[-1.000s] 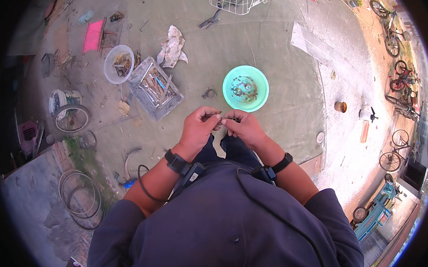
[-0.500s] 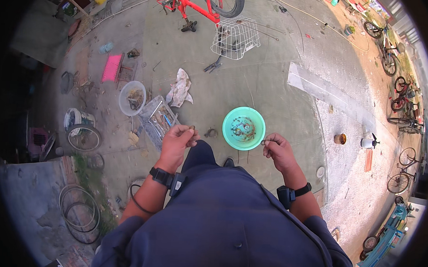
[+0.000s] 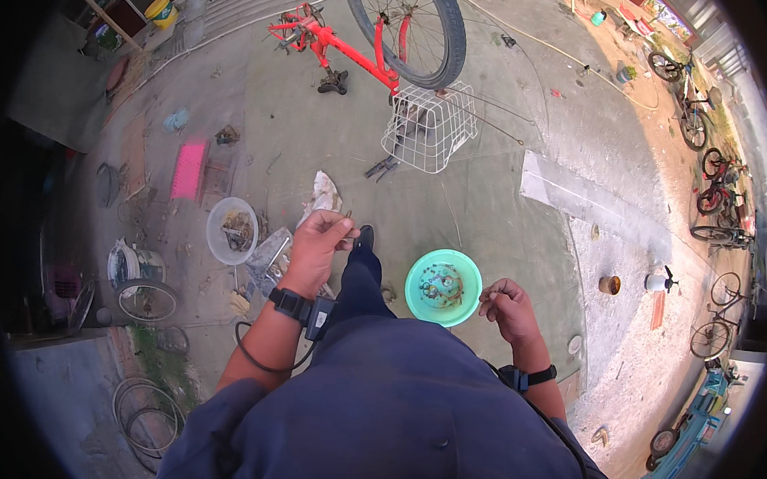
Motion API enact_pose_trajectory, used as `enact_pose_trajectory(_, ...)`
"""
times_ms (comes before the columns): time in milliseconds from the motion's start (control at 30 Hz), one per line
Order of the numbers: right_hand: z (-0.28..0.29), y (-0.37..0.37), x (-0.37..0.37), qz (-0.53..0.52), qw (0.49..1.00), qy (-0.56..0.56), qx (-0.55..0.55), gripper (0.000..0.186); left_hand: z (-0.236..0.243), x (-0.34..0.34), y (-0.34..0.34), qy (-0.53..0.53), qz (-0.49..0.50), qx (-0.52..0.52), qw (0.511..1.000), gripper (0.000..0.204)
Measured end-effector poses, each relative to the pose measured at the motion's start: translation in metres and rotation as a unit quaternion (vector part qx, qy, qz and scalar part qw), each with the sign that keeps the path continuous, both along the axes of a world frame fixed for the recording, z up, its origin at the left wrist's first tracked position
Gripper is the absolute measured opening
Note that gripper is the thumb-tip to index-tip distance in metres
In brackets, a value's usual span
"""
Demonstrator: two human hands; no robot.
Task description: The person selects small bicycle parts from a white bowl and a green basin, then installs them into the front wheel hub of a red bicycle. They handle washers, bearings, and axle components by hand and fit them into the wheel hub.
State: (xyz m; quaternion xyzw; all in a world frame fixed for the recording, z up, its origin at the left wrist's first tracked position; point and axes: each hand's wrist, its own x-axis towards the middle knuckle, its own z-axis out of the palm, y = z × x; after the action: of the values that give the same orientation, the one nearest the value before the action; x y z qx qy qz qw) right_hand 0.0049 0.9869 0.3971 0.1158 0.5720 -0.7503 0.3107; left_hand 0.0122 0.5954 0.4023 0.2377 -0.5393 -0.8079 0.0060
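Note:
My left hand [image 3: 322, 237] is raised in front of me, thumb and fingers pinched around a small, dark metal-looking piece [image 3: 349, 215] whose kind is too small to tell. Off to the right, my right hand [image 3: 509, 307] has its fingertips pressed together beside the rim of a mint-green basin [image 3: 412, 305]; whatever they hold is too small to make out. Small dark parts and some murky residue lie in the basin on the ground. Farther ahead stands a red bicycle [image 3: 345, 49], upside down, its front wheel [image 3: 457, 46] in the air and its white wire basket [image 3: 431, 126] at the ground.
To the left are a translucent tub [image 3: 213, 232] of parts, a tool tray [image 3: 267, 256] partly behind my left arm, a stained cloth [image 3: 321, 194] and a pink-topped stool [image 3: 189, 169]. Thin rods [image 3: 491, 124] lie by the basket. Parked bicycles [image 3: 720, 186] line the far right.
My left foot has come forward into view beyond my left hand. The bicycle and basket appear nearer, the basin closer to my body. Both hands remain pinched.

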Motion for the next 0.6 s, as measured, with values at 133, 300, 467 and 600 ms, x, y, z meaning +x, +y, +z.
enact_pose_trajectory(133,0.012,-0.063,-0.058,-0.032,0.999,-0.032,0.004,0.003,-0.005,-0.089,-0.061,0.006,-0.013,0.008,1.000,0.015)
enact_pose_trajectory(300,0.037,-0.119,-0.119,-0.025,1.000,-0.011,0.008,0.007,0.014,-0.182,-0.111,0.026,-0.032,-0.007,0.999,0.027)
enact_pose_trajectory(467,0.040,-0.124,-0.159,-0.029,0.999,-0.012,0.019,0.007,0.016,-0.246,-0.120,0.031,-0.039,-0.030,0.998,0.027)
enact_pose_trajectory(600,0.030,-0.115,-0.192,-0.037,0.999,-0.010,0.007,0.003,0.012,-0.291,-0.114,0.043,-0.027,-0.051,0.997,0.025)
